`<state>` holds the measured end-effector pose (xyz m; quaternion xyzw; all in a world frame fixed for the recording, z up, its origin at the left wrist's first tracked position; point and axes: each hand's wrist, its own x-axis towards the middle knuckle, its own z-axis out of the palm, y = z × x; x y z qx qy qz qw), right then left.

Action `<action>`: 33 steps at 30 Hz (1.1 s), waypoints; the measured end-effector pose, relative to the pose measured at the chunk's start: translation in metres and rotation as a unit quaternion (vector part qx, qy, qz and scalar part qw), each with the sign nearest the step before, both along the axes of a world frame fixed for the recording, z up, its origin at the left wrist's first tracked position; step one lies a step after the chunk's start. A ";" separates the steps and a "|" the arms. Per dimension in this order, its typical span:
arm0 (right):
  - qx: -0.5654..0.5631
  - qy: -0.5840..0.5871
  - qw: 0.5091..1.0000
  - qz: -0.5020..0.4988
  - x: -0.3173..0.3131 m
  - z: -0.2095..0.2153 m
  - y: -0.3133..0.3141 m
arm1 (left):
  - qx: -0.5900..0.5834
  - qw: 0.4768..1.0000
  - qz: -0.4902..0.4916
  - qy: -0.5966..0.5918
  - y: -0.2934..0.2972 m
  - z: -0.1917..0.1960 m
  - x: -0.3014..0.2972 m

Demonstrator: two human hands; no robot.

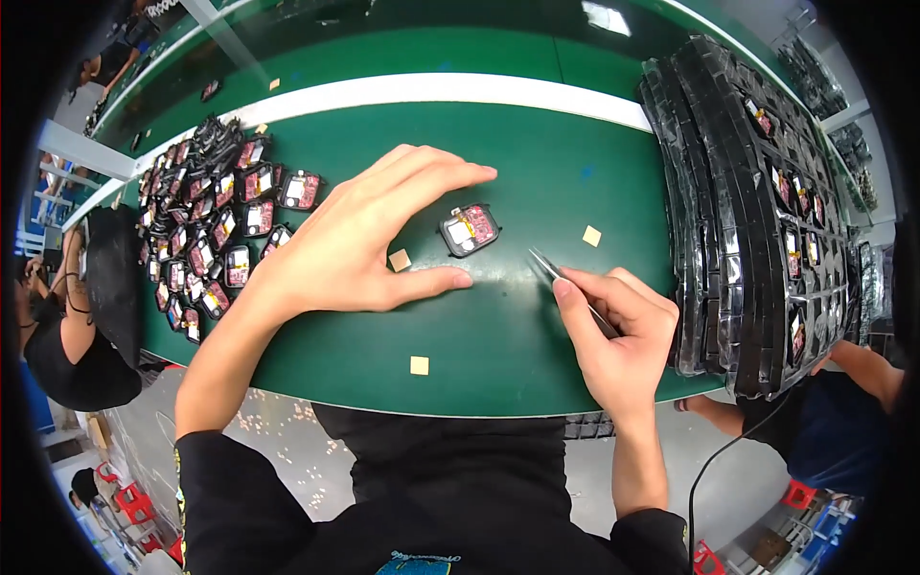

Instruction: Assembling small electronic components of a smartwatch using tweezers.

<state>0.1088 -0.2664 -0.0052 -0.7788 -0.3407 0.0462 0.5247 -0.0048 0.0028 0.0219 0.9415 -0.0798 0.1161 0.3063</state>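
A small black watch case (pixel 470 230) with a red circuit board and a white part inside lies face up on the green table. Around its left side my left hand (pixel 369 230) is spread, thumb and fingers apart, holding nothing. To the right of the case, my right hand (pixel 623 335) grips metal tweezers (pixel 543 261), whose tips point toward the case without touching it. Small tan square pieces lie about: one (pixel 400 260) by my left thumb, one (pixel 592 236) beyond the tweezers, one (pixel 420 365) near the front edge.
A heap of similar watch cases (pixel 216 216) covers the table's left part. Stacked black plastic trays (pixel 747 220), some pockets holding cases, rise at the right. A white ledge (pixel 460 88) runs along the back. Other people (pixel 86 316) sit at both sides.
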 end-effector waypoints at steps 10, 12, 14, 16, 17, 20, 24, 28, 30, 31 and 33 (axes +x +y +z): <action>-0.016 0.035 0.999 0.036 0.001 0.002 -0.004 | 0.005 1.000 0.001 -0.011 0.002 -0.020 0.000; -0.018 0.066 0.996 0.051 0.005 0.004 -0.005 | 0.005 1.000 -0.008 -0.014 0.000 -0.019 0.001; -0.017 0.136 0.988 0.077 0.007 0.010 -0.007 | -0.017 0.999 -0.029 -0.019 -0.007 -0.020 0.001; 0.005 0.159 0.983 0.092 0.008 0.014 -0.006 | -0.043 0.998 -0.044 -0.002 -0.015 -0.019 -0.002; 0.027 0.178 0.977 0.110 0.009 0.016 -0.006 | -0.048 0.998 -0.047 0.001 -0.015 -0.018 -0.003; 0.011 0.118 0.986 0.121 0.015 0.010 -0.002 | -0.043 0.997 -0.063 0.028 -0.012 -0.020 -0.001; -0.014 0.029 0.990 0.136 0.011 0.002 0.009 | -0.051 0.996 -0.066 0.028 -0.012 -0.020 0.002; -0.006 0.000 0.992 0.126 0.010 -0.003 0.010 | -0.054 0.996 -0.065 0.034 -0.011 -0.021 0.003; -0.010 -0.003 0.992 0.126 0.010 -0.003 0.011 | -0.059 0.996 -0.064 0.028 -0.012 -0.023 0.003; -0.009 -0.010 0.992 0.122 0.009 -0.003 0.011 | -0.061 0.996 -0.062 0.020 -0.012 -0.024 0.003; -0.006 -0.017 0.993 0.119 0.009 -0.004 0.012 | -0.065 0.996 -0.058 0.027 -0.012 -0.023 0.001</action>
